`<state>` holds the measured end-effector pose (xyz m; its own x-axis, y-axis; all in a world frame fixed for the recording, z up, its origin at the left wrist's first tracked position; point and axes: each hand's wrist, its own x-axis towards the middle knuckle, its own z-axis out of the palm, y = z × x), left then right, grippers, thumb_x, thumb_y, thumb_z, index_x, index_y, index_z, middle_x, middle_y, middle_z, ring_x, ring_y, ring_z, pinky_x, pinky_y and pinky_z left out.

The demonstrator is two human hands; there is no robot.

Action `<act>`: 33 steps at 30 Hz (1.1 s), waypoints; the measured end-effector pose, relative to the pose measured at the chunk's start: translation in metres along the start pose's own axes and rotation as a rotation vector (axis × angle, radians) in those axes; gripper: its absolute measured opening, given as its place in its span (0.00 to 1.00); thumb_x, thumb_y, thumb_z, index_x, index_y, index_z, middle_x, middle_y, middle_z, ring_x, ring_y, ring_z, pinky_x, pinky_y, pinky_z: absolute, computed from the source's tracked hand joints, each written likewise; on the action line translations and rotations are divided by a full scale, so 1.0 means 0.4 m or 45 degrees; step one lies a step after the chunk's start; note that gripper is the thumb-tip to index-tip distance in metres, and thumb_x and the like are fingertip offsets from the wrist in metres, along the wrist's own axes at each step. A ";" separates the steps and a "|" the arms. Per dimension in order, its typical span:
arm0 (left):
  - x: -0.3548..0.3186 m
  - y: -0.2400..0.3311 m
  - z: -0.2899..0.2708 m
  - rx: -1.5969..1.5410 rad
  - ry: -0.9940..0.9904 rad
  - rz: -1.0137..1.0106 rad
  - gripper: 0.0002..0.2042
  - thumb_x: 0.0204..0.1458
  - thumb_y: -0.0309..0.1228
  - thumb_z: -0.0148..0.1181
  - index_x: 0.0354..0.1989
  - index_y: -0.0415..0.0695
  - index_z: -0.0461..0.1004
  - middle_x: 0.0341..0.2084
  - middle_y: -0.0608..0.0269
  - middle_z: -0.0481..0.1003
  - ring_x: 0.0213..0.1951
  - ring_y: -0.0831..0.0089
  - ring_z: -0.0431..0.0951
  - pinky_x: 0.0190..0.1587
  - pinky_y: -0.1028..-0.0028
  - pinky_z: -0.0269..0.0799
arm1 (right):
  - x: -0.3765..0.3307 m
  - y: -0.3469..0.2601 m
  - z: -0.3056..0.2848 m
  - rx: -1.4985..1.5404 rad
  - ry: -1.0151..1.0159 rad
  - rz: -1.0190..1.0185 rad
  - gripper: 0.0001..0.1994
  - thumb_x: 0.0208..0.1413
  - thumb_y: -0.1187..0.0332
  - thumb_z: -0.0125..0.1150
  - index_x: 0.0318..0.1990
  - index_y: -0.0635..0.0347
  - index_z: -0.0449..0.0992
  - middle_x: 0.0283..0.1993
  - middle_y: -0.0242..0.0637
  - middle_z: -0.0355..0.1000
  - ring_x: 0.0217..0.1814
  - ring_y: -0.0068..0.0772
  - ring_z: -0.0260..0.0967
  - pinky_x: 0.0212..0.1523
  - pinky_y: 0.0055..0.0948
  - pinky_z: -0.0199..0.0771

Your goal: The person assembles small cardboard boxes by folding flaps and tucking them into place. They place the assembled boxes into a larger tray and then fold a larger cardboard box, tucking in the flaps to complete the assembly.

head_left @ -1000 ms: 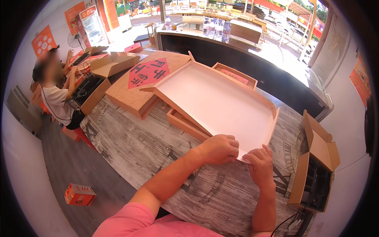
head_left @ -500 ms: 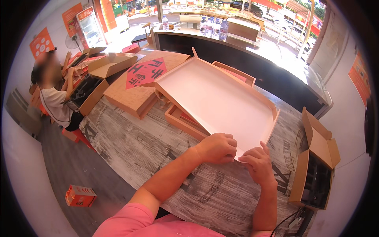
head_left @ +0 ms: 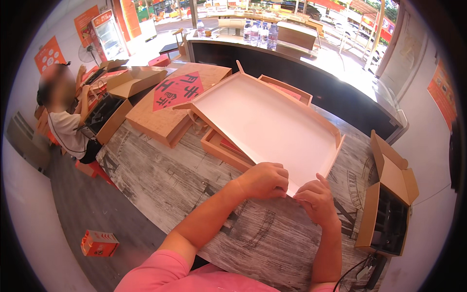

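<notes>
A shallow cardboard box lid (head_left: 265, 119), white inside with brown outer walls, lies tilted with its hollow side up. Its far part rests over a brown box base (head_left: 224, 150) that holds something red. At the lid's near corner, my left hand (head_left: 266, 180) grips the edge with curled fingers. Close beside it, my right hand (head_left: 316, 198) pinches the same corner between thumb and fingers. Loose flaps stick out at the lid's far and left corners. Behind the lid, part of the box base (head_left: 287, 90) shows again.
A closed brown box (head_left: 163, 126) with a red diamond label stands left of the lid. Open cartons with black contents sit at the right (head_left: 389, 214) and left (head_left: 109, 109). A person (head_left: 65, 112) works at the far left. Bottles (head_left: 262, 33) stand on the counter behind.
Both hands keep their hold on the lid's near corner, with only slight finger movement. The whole view has shifted a little.
</notes>
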<state>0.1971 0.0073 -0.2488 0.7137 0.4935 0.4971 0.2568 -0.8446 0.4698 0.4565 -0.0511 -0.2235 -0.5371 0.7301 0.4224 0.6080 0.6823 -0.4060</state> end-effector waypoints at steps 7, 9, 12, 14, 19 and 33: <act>-0.002 -0.008 -0.008 -0.001 -0.045 -0.041 0.08 0.49 0.35 0.76 0.27 0.50 0.81 0.31 0.71 0.79 0.40 0.64 0.79 0.43 0.64 0.79 | -0.001 -0.004 -0.013 0.060 -0.041 0.021 0.07 0.49 0.71 0.78 0.34 0.46 0.86 0.35 0.23 0.80 0.46 0.30 0.79 0.76 0.58 0.62; -0.005 -0.008 -0.010 -0.011 -0.053 -0.055 0.08 0.48 0.35 0.76 0.27 0.50 0.81 0.31 0.71 0.79 0.40 0.64 0.79 0.43 0.64 0.78 | -0.001 -0.005 -0.012 0.073 -0.053 0.025 0.07 0.48 0.72 0.78 0.33 0.46 0.86 0.35 0.23 0.80 0.45 0.30 0.79 0.76 0.57 0.62; -0.008 -0.010 -0.017 -0.038 -0.057 -0.059 0.08 0.48 0.35 0.76 0.27 0.50 0.81 0.31 0.71 0.78 0.41 0.64 0.79 0.44 0.64 0.78 | 0.003 0.004 -0.008 0.090 -0.084 0.010 0.07 0.48 0.72 0.78 0.33 0.47 0.85 0.34 0.24 0.80 0.44 0.30 0.79 0.77 0.57 0.62; -0.011 -0.010 -0.019 -0.071 -0.071 -0.051 0.08 0.48 0.35 0.76 0.27 0.50 0.81 0.30 0.71 0.78 0.41 0.64 0.79 0.44 0.64 0.78 | 0.000 0.003 -0.005 0.098 -0.107 0.008 0.07 0.48 0.71 0.78 0.33 0.47 0.85 0.33 0.25 0.80 0.43 0.30 0.80 0.77 0.57 0.61; 0.000 -0.007 -0.016 0.065 -0.071 -0.047 0.11 0.46 0.37 0.77 0.24 0.48 0.79 0.28 0.68 0.78 0.40 0.63 0.79 0.42 0.63 0.78 | -0.006 -0.001 -0.015 0.121 -0.091 0.019 0.06 0.49 0.69 0.78 0.33 0.47 0.85 0.34 0.24 0.81 0.45 0.31 0.80 0.76 0.59 0.62; 0.022 0.016 -0.037 -0.053 -0.011 -0.043 0.12 0.40 0.31 0.82 0.22 0.46 0.79 0.25 0.67 0.77 0.33 0.65 0.77 0.32 0.66 0.74 | -0.025 0.016 -0.007 0.092 -0.100 -0.056 0.06 0.56 0.65 0.75 0.36 0.48 0.82 0.38 0.23 0.79 0.50 0.31 0.78 0.78 0.57 0.59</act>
<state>0.1951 0.0094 -0.2307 0.7106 0.5198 0.4743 0.2537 -0.8179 0.5164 0.4674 -0.0541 -0.2282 -0.6083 0.6981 0.3777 0.5405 0.7128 -0.4469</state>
